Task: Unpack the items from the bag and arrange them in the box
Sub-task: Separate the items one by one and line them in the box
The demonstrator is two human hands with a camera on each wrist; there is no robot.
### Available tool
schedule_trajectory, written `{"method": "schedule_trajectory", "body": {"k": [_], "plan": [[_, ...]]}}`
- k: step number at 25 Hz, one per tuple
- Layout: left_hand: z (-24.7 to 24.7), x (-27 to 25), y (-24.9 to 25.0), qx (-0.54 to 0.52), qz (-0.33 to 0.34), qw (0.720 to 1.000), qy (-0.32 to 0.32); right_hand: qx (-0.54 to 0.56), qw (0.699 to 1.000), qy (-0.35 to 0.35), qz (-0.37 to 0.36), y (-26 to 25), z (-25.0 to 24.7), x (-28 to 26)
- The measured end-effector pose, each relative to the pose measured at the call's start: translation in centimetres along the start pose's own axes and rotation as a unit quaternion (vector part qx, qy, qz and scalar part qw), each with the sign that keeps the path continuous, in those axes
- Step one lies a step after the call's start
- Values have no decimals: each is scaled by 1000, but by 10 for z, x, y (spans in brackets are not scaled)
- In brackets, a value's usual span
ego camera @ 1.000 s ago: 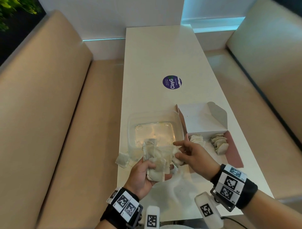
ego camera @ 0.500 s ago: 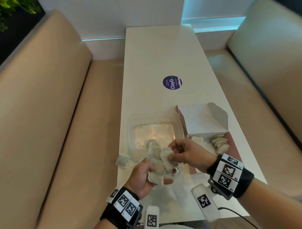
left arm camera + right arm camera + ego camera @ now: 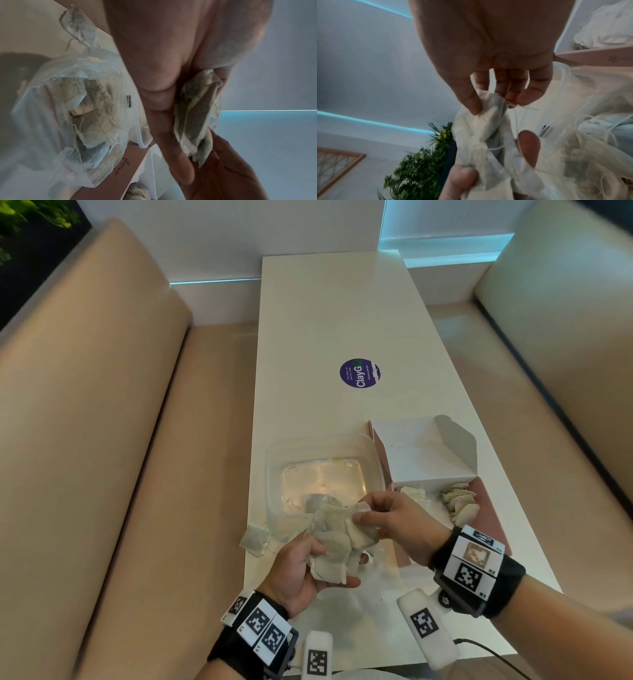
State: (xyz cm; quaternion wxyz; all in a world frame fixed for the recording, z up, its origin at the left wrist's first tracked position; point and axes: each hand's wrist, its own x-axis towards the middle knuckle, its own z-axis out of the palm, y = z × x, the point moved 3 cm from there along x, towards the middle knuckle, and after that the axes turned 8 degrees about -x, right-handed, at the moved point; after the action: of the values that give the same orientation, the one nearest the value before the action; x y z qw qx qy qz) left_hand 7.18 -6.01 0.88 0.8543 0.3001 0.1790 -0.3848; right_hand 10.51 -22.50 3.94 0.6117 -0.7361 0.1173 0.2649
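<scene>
My left hand (image 3: 335, 564) is palm up over the table's near end and grips a bunch of pale tea bags (image 3: 334, 529). My right hand (image 3: 363, 513) pinches the top corner of one tea bag (image 3: 489, 105) in that bunch between thumb and fingers. The pink box (image 3: 489, 508) stands open to the right, its white lid (image 3: 424, 457) raised, with several tea bags (image 3: 459, 503) inside. A clear plastic bag (image 3: 68, 108) with more tea bags lies on the table under my hands.
A clear plastic container (image 3: 322, 470) sits left of the box, just beyond my hands. One loose tea bag (image 3: 255, 540) lies by the table's left edge. A purple round sticker (image 3: 359, 373) marks the table's middle. Beige benches flank the table.
My right hand moved left from beside the box to the bunch and took hold of one tea bag. The left hand stayed in place with the bunch.
</scene>
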Motion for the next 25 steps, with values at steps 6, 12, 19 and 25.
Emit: {"method": "schedule_trajectory", "body": {"k": [6,12,19,25], "plan": [[-1,5,4,-10,22,999,30,124,992,33,3,-1,-25,-5],[1,11,4,-25,34,998,36,138,988,64,-23,-4,-47,-6],[3,16,0,7,31,999,0,70,995,-21,-61,-4,-29,-4],[4,18,5,109,121,985,55,3,997,-14,-72,-2,-34,-4]]}}
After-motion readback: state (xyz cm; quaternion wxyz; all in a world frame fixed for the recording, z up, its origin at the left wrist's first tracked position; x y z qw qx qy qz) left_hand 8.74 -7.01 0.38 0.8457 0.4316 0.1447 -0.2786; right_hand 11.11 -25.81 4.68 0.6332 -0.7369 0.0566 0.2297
